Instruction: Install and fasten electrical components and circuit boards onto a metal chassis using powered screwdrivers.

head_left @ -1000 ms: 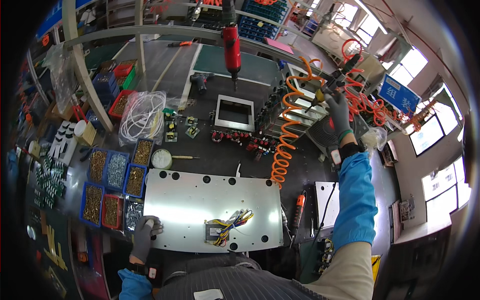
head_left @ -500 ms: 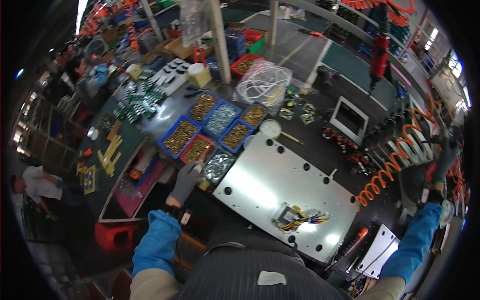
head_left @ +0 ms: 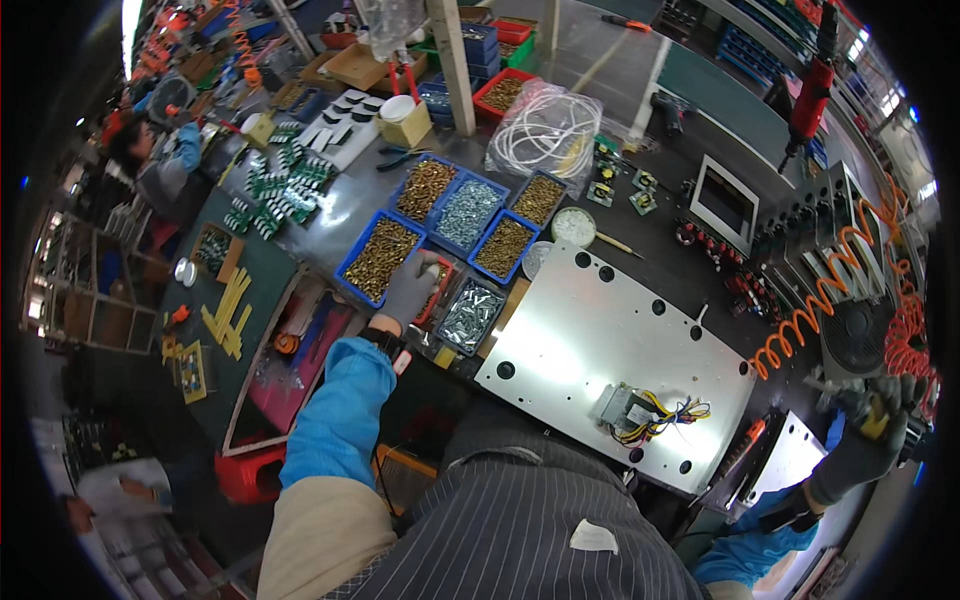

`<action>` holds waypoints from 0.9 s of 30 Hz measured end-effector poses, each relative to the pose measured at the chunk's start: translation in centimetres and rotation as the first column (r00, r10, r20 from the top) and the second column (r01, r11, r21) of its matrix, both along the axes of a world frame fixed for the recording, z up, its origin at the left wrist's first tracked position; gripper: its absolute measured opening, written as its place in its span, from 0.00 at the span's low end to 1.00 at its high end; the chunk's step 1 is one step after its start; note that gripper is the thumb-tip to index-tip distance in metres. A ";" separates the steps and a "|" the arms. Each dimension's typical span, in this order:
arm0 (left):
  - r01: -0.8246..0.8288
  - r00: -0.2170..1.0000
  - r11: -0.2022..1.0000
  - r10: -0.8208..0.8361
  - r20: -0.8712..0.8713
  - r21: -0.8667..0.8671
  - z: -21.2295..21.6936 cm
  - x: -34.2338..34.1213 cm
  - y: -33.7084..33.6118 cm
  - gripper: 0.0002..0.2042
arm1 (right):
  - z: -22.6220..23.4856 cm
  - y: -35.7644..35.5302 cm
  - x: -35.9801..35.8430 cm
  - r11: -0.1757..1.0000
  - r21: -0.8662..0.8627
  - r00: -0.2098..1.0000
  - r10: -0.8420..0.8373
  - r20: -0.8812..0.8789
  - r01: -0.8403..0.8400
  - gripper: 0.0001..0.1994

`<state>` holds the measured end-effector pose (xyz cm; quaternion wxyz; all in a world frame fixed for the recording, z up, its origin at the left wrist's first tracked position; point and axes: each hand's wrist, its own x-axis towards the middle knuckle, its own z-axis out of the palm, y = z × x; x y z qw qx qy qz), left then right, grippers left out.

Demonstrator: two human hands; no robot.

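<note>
My left hand (head_left: 408, 290), in a grey glove, reaches over the red bin (head_left: 440, 297) of small brass-coloured screws. Its fingers are curled together at the bin, and what they pinch, if anything, is hidden. Blue bins of brass screws (head_left: 380, 260) and silver screws (head_left: 468, 212) stand around it. At the far right my right hand (head_left: 875, 435), in a dark glove, is closed around something partly yellow and black, too unclear to name. Between my hands lies a silver metal panel (head_left: 570, 330) with black round feet, bearing a grey boxed part with coloured wires (head_left: 640, 412).
A red power screwdriver (head_left: 810, 105) hangs at the upper right. An orange coiled hose (head_left: 810, 325) runs beside the panel's right edge. A red-handled screwdriver (head_left: 745, 445) lies near a smaller white plate (head_left: 795, 455). Bagged white cable (head_left: 545, 130) lies behind the bins.
My left hand has moved forward to the red bin. My right hand has come down and nearer from beside the hose. The whole view has shifted slightly.
</note>
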<state>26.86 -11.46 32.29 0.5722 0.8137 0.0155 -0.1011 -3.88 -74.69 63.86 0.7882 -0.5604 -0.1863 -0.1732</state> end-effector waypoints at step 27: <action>0.626 0.631 0.467 -0.774 -0.054 0.624 -4.9 -3.2 -2.8 0.20 | -1.5 22.5 4.1 0.658 0.015 0.655 -0.751 0.082 0.753 0.26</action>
